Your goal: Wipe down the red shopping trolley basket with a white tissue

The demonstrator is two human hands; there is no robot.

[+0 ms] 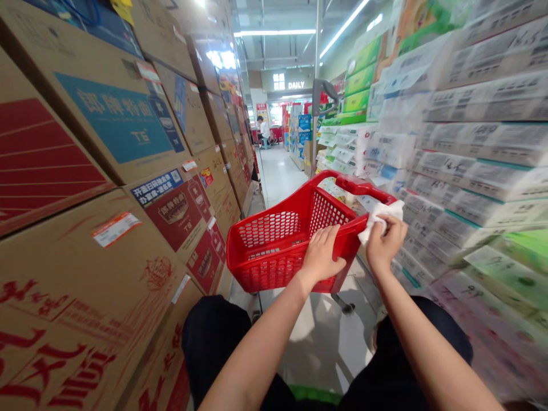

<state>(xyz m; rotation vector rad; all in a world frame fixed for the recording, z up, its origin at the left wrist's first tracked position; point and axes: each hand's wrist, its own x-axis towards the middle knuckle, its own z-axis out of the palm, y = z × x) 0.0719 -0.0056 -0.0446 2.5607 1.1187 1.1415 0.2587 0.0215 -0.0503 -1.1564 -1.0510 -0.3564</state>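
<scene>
A red plastic shopping cart (pixel 265 268) with perforated walls stands sideways in front of my knees, its basket holding nothing that I can see. My left hand (pixel 322 255) lies on the near top rim, fingers over the edge and thumb apart, gripping nothing. At the handle end, my right hand (pixel 386 240) is closed around a crumpled white cloth (pixel 371 224), which touches the cart's corner beside the red handle (pixel 363 187). The fingertips of my right hand are partly hidden by the cloth.
Stacked cardboard cartons (pixel 124 120) wall the left side. Packs of tissue paper (pixel 479 137) are piled high on the right. A metal pole (pixel 315 85) with a grey handle rises behind the cart. Down the aisle (pixel 278 165) a person (pixel 264 131) sits far off.
</scene>
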